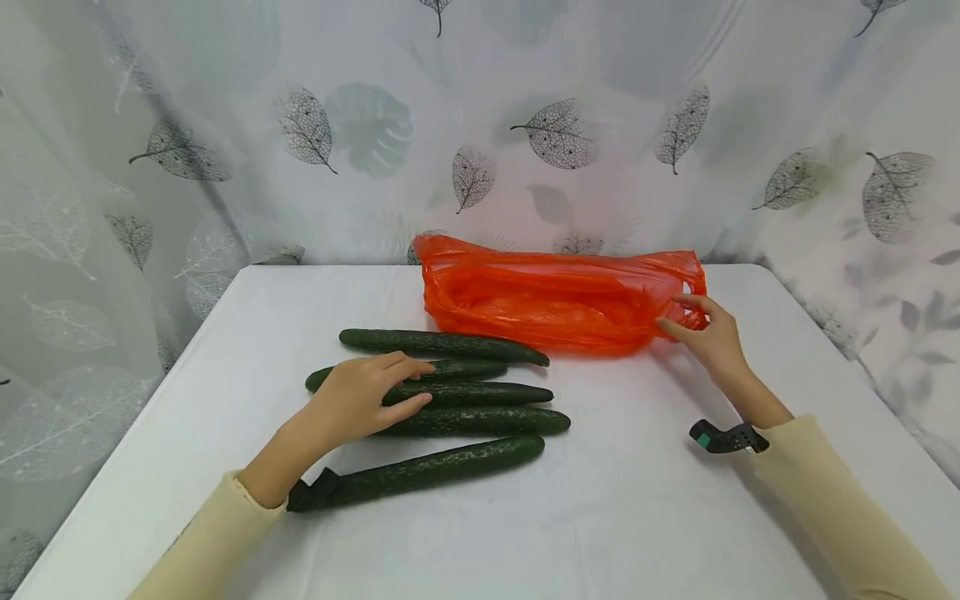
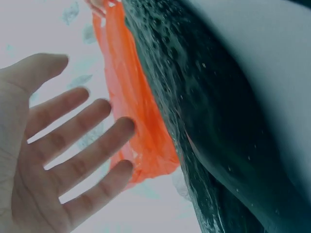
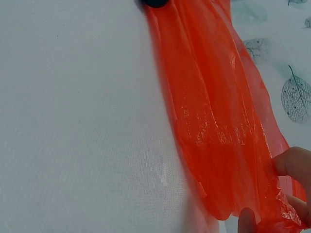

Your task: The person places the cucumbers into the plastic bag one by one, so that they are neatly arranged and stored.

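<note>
Several long dark green cucumbers (image 1: 472,421) lie roughly side by side on the white table. Over their left part hovers my left hand (image 1: 352,400), its fingers loosely extended and holding nothing. The left wrist view shows that palm (image 2: 43,189) with spread fingers, apart from the cucumber (image 2: 194,97) beside it. Behind the cucumbers stands a red plastic bag (image 1: 540,333), its mouth partly spread toward me. My right hand (image 1: 716,342) holds the bag's right end near the handle, fingers curled at the film (image 3: 218,121). Part of the fingers is hidden by the bag.
The white table (image 1: 637,517) reaches back to a curtain (image 1: 630,192) printed with leaves. A dark wrist-worn device (image 1: 727,437) sits at the right sleeve. The nearest cucumber (image 1: 457,467) lies at a slant, its left end near the left wrist.
</note>
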Demonstrator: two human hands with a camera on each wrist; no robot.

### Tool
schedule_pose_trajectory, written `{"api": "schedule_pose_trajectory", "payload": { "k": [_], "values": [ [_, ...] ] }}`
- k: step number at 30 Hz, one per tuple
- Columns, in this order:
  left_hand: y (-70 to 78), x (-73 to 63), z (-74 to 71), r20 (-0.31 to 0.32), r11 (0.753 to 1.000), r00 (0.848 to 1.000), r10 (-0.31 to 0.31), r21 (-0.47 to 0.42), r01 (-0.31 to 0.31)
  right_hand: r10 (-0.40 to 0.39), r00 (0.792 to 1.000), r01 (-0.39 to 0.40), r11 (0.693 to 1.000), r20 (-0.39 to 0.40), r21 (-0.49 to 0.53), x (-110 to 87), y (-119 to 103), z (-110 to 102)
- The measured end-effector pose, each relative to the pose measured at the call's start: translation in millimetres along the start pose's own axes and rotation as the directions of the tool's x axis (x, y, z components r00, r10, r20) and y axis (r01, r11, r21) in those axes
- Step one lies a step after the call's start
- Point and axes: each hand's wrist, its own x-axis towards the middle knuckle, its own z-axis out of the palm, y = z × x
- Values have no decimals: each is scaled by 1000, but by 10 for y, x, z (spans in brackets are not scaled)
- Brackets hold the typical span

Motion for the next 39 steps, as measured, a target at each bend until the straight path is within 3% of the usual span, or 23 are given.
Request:
{"api": "schedule_pose_trajectory", "payload": {
  "k": [10,18,26,34,39],
  "values": [
    [122,-96,-10,161,995,986,33,-101,-17,39,999,-38,999,-18,34,8,13,74],
    [199,-202,-2,269,996,962,37,-89,-14,59,998,-58,998,-26,38,-4,21,105],
    [274,-294,32,319,996,946,52,-82,-28,70,997,-68,996,-34,53,-2,31,90],
    [367,-397,81,457,992,889,-34,-90,85,79,996,-76,994,-28,82,-6,50,82],
    [429,-392,138,441,996,895,-62,-25,82,73,997,-70,993,-37,90,15,66,55]
  ]
}}
